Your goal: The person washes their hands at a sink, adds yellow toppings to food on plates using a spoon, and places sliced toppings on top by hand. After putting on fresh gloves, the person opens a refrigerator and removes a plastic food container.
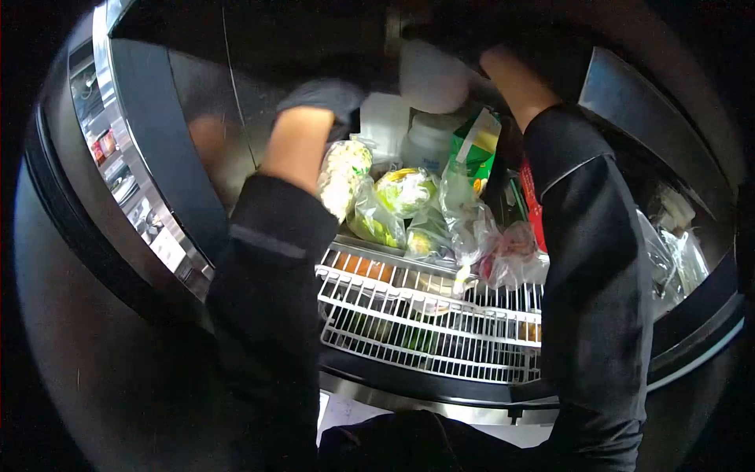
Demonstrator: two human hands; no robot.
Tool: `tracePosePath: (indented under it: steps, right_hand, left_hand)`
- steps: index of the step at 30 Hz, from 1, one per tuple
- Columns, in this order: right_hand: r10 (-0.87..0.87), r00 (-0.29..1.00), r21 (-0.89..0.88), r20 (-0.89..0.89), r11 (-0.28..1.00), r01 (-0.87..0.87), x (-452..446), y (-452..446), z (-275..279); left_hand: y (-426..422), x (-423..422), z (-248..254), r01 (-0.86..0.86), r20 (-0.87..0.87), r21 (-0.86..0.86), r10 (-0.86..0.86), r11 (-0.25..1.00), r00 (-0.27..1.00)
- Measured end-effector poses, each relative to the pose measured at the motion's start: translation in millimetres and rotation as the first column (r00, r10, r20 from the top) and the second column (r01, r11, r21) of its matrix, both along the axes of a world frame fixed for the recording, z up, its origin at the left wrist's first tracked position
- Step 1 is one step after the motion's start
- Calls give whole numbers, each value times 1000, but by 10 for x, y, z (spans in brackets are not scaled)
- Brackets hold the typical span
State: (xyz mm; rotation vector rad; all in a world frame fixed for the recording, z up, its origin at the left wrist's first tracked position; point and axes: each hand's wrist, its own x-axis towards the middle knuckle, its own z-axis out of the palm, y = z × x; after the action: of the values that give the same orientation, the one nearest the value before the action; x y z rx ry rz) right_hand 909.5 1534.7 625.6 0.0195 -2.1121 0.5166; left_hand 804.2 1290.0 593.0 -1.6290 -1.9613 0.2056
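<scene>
Both my arms, in dark sleeves, reach up into a refrigerated cabinet. My left hand point(326, 98), in a dark glove, is at the upper middle, above a clear bag of pale chopped food point(344, 177); its fingers are lost in shadow. My right hand point(464, 39) is at the top, dark against the dark interior, near a pale rounded shape point(432, 77); its fingers cannot be made out. Below the hands lie a bagged green vegetable point(406, 193), a white container point(429, 141) and a green and yellow carton point(476, 149).
White wire shelves point(432, 315) with food under them cross the lower middle. A reddish bag point(515, 256) lies at the shelf's right. More clear bags point(676, 252) sit at the far right. A metal door edge point(130, 169) runs down the left.
</scene>
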Motion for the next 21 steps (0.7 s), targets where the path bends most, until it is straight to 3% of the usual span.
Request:
tracePosePath:
  steps: [1, 2, 3, 4, 6, 9, 14, 16, 17, 19, 21]
  right_hand:
    - [225, 972, -185, -73, 954, -235, 12, 53, -5]
    - [226, 971, -179, -77, 955, -237, 68, 68, 2]
    - [-131, 991, 39, -26, 990, 132, 160, -99, -6]
    - [-475, 878, 250, -57, 845, 473, 257, -207, -53]
    - [-741, 653, 422, -160, 546, 723, 346, -241, -107]
    - [-796, 605, 488, 11, 532, 692, 331, -334, -160]
    - [-778, 626, 470, 48, 571, 674, 309, -166, -191]
    - [-695, 711, 465, -108, 597, 653, 313, 92, -344]
    - [-670, 728, 464, -143, 605, 648, 339, 33, -360]
    - [-676, 726, 447, -128, 614, 651, 420, -262, -288]
    - [-729, 684, 407, -29, 617, 674, 572, -919, -138]
  left_hand:
    - [229, -41, -17, 17, -3, 23, -17, 1000, 1000]
    - [446, -58, -46, 45, 7, 66, -46, 997, 999]
    - [625, -81, -119, 72, 21, 111, -75, 991, 997]
    - [771, -99, -198, 93, 28, 142, -98, 986, 995]
    - [905, -120, -303, 112, 36, 191, -121, 975, 992]
    - [900, -214, -344, 150, 20, 287, -162, 946, 987]
    - [586, -468, -270, 328, -72, 584, -354, 743, 932]
    - [130, -347, -58, 161, 252, 537, -340, 828, 906]
    - [-193, -193, 79, 15, 553, 432, -278, 902, 785]
    - [-799, 278, 212, -165, 547, 341, -53, 925, 836]
    - [-1107, 314, -196, -145, 544, 383, -96, 912, 833]
